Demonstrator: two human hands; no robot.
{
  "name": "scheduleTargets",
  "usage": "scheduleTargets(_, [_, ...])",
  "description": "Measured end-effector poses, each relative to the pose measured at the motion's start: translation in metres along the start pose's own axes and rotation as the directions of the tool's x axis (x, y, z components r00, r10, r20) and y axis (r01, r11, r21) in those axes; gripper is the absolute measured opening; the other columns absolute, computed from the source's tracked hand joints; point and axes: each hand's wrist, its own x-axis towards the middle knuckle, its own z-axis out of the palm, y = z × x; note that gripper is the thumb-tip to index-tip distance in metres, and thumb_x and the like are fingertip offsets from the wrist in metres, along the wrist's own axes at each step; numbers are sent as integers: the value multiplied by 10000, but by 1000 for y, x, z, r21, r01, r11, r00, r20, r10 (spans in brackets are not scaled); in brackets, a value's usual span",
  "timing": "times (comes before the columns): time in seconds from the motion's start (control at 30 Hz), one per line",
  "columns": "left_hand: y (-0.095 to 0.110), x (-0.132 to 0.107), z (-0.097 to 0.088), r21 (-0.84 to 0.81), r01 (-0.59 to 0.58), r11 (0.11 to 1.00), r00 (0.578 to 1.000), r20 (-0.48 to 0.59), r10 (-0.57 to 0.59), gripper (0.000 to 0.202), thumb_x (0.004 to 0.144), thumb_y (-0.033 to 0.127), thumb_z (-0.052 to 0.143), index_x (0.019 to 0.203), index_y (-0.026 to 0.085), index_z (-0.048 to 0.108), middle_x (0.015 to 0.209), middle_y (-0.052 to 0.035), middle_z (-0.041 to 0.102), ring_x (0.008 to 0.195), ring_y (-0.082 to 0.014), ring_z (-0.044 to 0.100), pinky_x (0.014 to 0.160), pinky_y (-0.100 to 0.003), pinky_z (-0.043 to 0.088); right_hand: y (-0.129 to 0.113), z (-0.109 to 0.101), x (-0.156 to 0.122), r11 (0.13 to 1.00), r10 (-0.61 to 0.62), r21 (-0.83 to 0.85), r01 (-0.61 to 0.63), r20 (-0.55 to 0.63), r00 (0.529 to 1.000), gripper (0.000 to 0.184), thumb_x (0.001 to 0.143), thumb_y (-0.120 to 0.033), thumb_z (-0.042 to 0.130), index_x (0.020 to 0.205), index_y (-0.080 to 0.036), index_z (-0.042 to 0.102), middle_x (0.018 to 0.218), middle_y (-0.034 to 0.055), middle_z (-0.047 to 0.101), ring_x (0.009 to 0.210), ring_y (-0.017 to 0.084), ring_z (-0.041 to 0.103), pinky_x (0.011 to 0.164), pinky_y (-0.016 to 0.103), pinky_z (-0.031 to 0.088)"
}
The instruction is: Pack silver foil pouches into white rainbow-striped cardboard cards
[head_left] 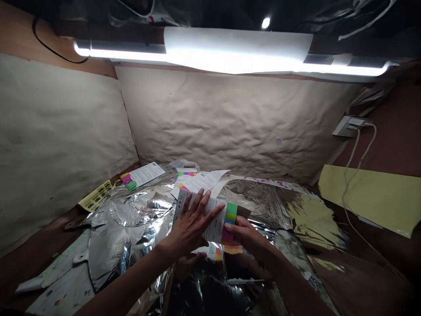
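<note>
A white printed card (200,217) with a rainbow-coloured band (230,224) at one end lies across my hands, above a crumpled silver foil sheet (256,197). My left hand (190,224) rests on the card with its fingers spread, covering part of the print. My right hand (245,235) grips the banded end from the near side. Under the card, a second colourful strip (233,249) shows, and its full shape is hidden. The foil spreads beneath both hands.
Similar printed cards (142,175) and loose papers (197,182) lie on the foil at the back. A yellow sticker sheet (95,196) sits at left, a yellow-green sheet (371,197) at right. Beige paper covers the walls; a lit tube lamp (230,57) runs above; cables hang from a wall socket (348,126).
</note>
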Motion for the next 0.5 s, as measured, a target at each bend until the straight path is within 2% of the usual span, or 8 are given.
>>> scheduleTargets(0.1, [3,-1,6,-4,7,1000,1000,-21,-8,1049,680,460,810,1543,353,224,1564,-154,239,1461,-394,175,1176,-569,85,-4,-2,-11,996,-37,-83,37,1,999,488,866,-467,648,1252,-172,603,1133,112,709,1008,277,684,890,415,519])
scheduleTargets(0.17, [2,-4,10,-3,69,998,997,-22,-69,1010,688,467,785,1539,319,260,1519,-169,293,1432,-402,229,1175,-572,84,-4,-8,-25,947,-132,-302,108,-59,990,501,917,-493,567,1330,-209,557,1243,122,664,1101,290,652,918,431,520])
scheduleTargets(0.2, [-1,-6,13,-2,103,995,995,-11,-103,1031,665,472,792,1537,297,273,1495,-179,317,1412,-408,258,1173,-575,87,-2,-13,-36,872,-196,-472,130,-94,976,503,931,-488,544,1365,-232,533,1322,123,620,1177,297,613,961,444,506])
scheduleTargets(0.23, [-5,-7,16,1,133,991,991,7,-133,1061,632,469,805,1535,278,283,1471,-185,341,1391,-413,283,1170,-580,92,4,-19,-48,745,-260,-655,129,-107,960,509,935,-480,540,1393,-260,514,1401,117,562,1260,313,553,1014,470,477])
scheduleTargets(0.3, [-13,-10,20,1,171,985,984,53,-171,1110,572,443,824,1529,255,294,1429,-184,380,1359,-407,321,1165,-583,106,24,-35,-78,357,-328,-929,96,-29,944,600,897,-496,590,1451,-308,456,1523,95,427,1379,365,414,1088,554,405])
scheduleTargets(0.37, [-20,-12,22,-17,176,984,979,107,-173,1129,546,433,824,1525,255,291,1411,-174,396,1347,-389,336,1164,-578,116,52,-50,-110,-10,-297,-994,113,111,949,767,837,-566,633,1509,-322,357,1546,90,371,1377,423,390,1041,627,436])
scheduleTargets(0.43, [-25,-13,23,-64,162,985,973,177,-148,1151,531,456,825,1525,264,278,1411,-164,403,1347,-374,343,1166,-572,116,82,-62,-139,-244,-335,-955,168,245,910,815,845,-509,637,1544,-301,273,1477,94,455,1271,408,526,905,558,574])
scheduleTargets(0.5, [-26,-14,22,-132,142,981,961,256,-104,1190,511,496,830,1529,266,261,1419,-162,410,1349,-372,348,1165,-575,114,104,-67,-164,-388,-364,-899,203,352,862,733,884,-297,597,1542,-311,274,1376,53,557,1139,346,643,791,456,646])
